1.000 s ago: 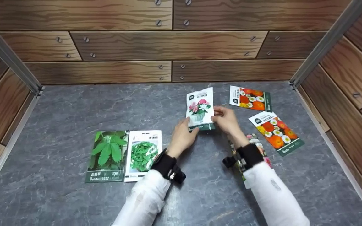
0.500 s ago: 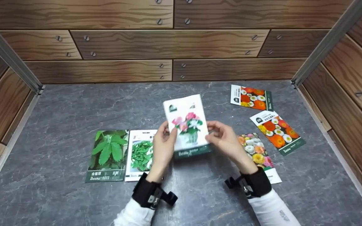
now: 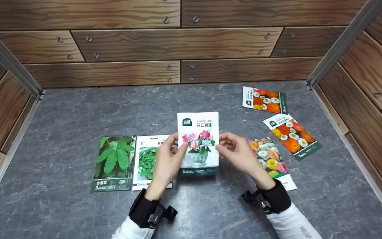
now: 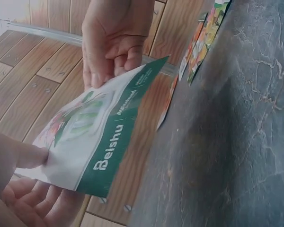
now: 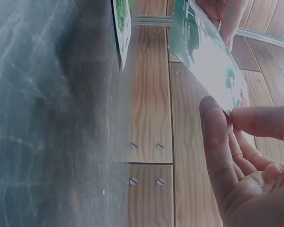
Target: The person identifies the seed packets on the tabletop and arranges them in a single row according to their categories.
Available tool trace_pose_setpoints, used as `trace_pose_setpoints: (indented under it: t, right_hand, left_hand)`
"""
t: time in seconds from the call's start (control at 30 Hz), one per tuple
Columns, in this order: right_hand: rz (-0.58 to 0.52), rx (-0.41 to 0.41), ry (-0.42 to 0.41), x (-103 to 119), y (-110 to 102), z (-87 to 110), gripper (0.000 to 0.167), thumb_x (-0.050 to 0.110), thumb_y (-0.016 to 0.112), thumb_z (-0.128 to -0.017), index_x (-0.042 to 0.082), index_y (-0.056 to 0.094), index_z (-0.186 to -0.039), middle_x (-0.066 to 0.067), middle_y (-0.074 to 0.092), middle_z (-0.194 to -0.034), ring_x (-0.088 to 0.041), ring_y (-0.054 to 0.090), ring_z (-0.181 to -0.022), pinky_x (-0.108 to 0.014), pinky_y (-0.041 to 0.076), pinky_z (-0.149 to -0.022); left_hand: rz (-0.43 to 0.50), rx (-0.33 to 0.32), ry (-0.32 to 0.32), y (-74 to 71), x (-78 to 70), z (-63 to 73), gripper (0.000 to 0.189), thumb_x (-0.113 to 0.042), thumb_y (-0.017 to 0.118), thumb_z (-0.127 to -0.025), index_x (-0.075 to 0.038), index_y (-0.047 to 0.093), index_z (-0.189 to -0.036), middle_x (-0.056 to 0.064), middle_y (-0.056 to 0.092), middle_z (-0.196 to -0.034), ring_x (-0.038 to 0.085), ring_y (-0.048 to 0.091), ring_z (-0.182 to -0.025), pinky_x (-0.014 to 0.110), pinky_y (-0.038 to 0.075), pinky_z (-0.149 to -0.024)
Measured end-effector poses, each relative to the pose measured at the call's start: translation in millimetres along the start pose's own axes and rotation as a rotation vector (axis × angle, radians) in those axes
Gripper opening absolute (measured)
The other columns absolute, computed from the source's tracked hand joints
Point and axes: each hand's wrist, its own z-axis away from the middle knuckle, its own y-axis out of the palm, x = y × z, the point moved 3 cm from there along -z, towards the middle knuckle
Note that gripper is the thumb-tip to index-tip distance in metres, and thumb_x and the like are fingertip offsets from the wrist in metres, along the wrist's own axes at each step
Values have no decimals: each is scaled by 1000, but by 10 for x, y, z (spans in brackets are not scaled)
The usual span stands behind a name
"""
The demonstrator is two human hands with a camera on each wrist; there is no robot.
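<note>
A white seed packet (image 3: 199,142) with pink flowers in a pale pot and a green bottom band is held upright above the table, in the middle of the head view. My left hand (image 3: 167,161) pinches its left edge, thumb on the front and fingers behind. On the opposite edge, my right hand (image 3: 239,154) pinches it between thumb and fingers. Both wrist views show the packet (image 4: 92,127) lifted off the surface, its lower band hanging free. Beside my left hand lies a white packet with green leaves (image 3: 146,162), partly covered by that hand.
Left of the leaf packet lies a dark green packet (image 3: 113,164). A packet of mixed flowers (image 3: 270,161) rests behind my right hand. Two orange-flower packets, one sideways (image 3: 264,99) and one slanted (image 3: 293,136), lie farther right. Wood-patterned walls (image 3: 177,43) enclose the grey marbled table (image 3: 78,113).
Both hands have brought the pot-flower packet left and nearer to me, off the far part of the table. It has turned from tilted to straight. The mixed-flower packet is less covered.
</note>
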Motion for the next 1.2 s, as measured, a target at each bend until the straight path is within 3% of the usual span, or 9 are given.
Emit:
trace_pose_setpoints:
  t: [0.2, 0.33, 0.53, 0.67, 0.9, 1.07, 1.2]
  right_hand:
    - [-18, -19, 15, 18, -80, 27, 24, 2, 65, -100, -9, 65, -121, -12, 70, -93, -8, 65, -69, -27, 62, -64]
    - [-18, -57, 4, 38, -92, 62, 31, 0, 65, -99, -8, 62, -129, -16, 70, -97, -8, 65, -68, -29, 63, -65]
    - [51, -119, -21, 59, -26, 137, 64, -3, 68, -97, 5, 47, -156, -16, 66, -100, -13, 64, -62, -32, 63, -62]
    - [95, -125, -59, 84, 23, 131, 64, -3, 69, -96, 6, 49, -156, -17, 66, -100, -16, 65, -62, -31, 62, -61]
    - [225, -58, -64, 55, 102, 92, 64, -1, 68, -96, 2, 47, -156, -15, 68, -101, -15, 63, -63, -20, 52, -55]
    - [373, -6, -67, 0, 148, 82, 70, 4, 72, -94, -1, 43, -158, -12, 70, -104, -8, 60, -71, -18, 49, -62]
    - [470, 29, -54, -53, 173, 94, 75, 11, 77, -93, -2, 42, -158, -9, 69, -105, -8, 60, -78, -20, 50, -67]
  left_hand:
    - [17, 18, -31, 36, -2, 49, 48, -13, 63, -104, 2, 55, -148, 20, 71, -118, 7, 57, -71, 19, 44, -62]
    - [8, 1, -23, 33, -50, 64, 46, -8, 65, -101, 2, 58, -146, 20, 71, -121, 13, 64, -79, 19, 51, -65]
    - [-240, -6, 60, -7, -118, 107, 44, -9, 71, -98, 2, 64, -140, 12, 75, -107, 3, 55, -66, 17, 45, -59]
    - [-349, 3, 80, -67, -132, 85, 44, -11, 72, -97, 2, 65, -138, 9, 76, -101, 1, 46, -59, 17, 39, -55]
    - [-482, 80, 67, -123, -83, 47, 49, -13, 77, -92, 5, 65, -137, 13, 79, -100, 4, 45, -53, 20, 41, -54]
    - [-587, 125, 42, -93, -50, 62, 50, -15, 82, -88, 2, 68, -133, 13, 79, -100, 14, 59, -62, 28, 50, -59]
    - [-651, 140, 20, -32, -22, 99, 53, -17, 83, -87, 3, 67, -134, 20, 78, -115, 33, 75, -88, 44, 62, -78]
